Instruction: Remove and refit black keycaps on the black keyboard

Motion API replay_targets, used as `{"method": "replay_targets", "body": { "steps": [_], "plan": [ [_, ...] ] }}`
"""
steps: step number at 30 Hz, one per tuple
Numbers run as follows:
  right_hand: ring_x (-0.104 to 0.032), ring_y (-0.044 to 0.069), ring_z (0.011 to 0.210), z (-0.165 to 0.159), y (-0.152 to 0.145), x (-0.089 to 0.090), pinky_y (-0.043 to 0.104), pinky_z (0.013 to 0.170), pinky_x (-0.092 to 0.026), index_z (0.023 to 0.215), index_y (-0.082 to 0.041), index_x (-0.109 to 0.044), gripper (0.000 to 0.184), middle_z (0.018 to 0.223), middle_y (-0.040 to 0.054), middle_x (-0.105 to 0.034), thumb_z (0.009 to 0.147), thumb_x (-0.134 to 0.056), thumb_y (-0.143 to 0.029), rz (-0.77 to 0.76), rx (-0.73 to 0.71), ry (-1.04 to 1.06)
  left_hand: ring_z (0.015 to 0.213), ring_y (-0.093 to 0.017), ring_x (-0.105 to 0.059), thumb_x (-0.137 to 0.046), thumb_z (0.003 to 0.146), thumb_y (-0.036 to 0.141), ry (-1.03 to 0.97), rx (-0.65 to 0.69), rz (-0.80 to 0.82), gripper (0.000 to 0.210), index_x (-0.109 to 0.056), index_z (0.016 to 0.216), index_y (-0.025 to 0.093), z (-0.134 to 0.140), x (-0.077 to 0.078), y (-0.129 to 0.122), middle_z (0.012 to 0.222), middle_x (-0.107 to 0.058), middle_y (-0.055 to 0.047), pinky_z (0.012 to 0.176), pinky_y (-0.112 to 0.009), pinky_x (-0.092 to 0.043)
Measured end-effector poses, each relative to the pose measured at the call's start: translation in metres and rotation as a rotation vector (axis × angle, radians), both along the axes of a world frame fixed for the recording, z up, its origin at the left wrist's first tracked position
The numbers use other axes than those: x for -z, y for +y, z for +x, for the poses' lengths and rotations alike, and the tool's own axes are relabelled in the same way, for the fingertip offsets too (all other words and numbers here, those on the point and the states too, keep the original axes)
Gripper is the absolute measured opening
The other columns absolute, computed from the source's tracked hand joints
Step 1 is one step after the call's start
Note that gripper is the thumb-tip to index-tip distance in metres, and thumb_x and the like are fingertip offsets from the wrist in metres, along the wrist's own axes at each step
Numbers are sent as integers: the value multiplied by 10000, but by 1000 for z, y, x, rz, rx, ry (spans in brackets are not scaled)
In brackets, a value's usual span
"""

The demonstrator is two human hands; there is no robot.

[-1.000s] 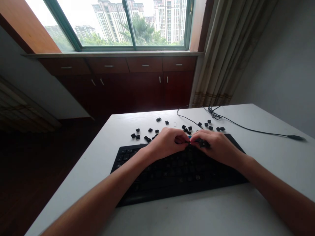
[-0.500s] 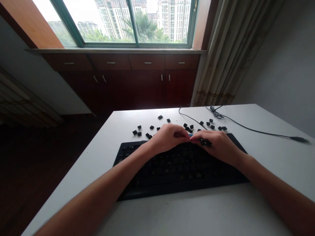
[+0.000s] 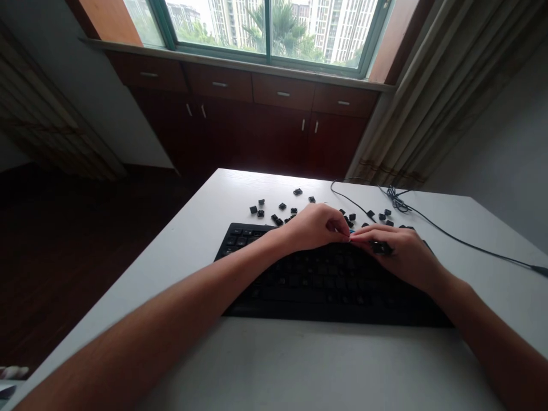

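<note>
Black keycaps (image 3: 253,210), bundled cable (image 3: 391,194) beyond hands (image 3: 315,227)

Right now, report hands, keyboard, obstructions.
Left hand, right hand: meeting over keyboard; grip contents unclear. Keyboard partly hidden by left forearm. Loose keycaps beyond it.

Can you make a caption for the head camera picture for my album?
Two hands close together over a black keyboard, with loose black keys on the white table.
</note>
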State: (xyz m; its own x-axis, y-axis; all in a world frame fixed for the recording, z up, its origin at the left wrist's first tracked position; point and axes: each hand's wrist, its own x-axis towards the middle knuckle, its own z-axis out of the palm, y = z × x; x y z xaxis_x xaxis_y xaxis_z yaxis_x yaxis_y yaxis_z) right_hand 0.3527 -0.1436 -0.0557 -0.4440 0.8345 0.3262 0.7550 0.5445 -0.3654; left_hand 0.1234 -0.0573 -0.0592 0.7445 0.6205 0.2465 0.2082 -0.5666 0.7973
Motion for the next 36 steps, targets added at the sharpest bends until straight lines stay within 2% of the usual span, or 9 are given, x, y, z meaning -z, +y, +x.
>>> {"method": "replay_targets", "body": {
  "steps": [4, 12, 22, 36],
  "plan": [
    [-724, 192, 1002, 2, -1, -2, 318, 885, -581, 1125, -264, -728, 264, 1154, 1, -747, 914, -614, -151, 18, -17, -57, 764, -135, -665, -749, 808, 235, -32, 28, 26, 97, -795, 872, 178, -1, 1, 1, 800, -742, -14, 697, -227, -488],
    [-714, 197, 1021, 5, 1, 3, 336, 913, -574, 1133, -274, -724, 272, 1163, 0, -739, 918, -616, -149, 24, -16, -42, 766, -137, -672, -756, 811, 294, -78, 20, -51, 152, -789, 879, 163, -1, 4, 3, 817, -749, -27, 682, -222, -493],
    [-717, 191, 1004, 5, 4, 3, 328, 903, -574, 1120, -281, -735, 251, 1129, -6, -748, 914, -639, -172, 4, -22, 6, 782, -151, -694, -762, 802, 292, -137, 46, -228, 187, -778, 895, 131, 0, 9, 4, 828, -759, -54, 683, -221, -512],
    [-717, 184, 992, 1, 2, -1, 320, 886, -578, 1104, -269, -734, 219, 1119, 1, -751, 937, -613, -194, 6, -23, 3, 789, -153, -697, -775, 788, 308, -123, 50, -228, 207, -774, 901, 135, 0, 11, 6, 836, -760, -54, 694, -227, -520]
  ]
}}
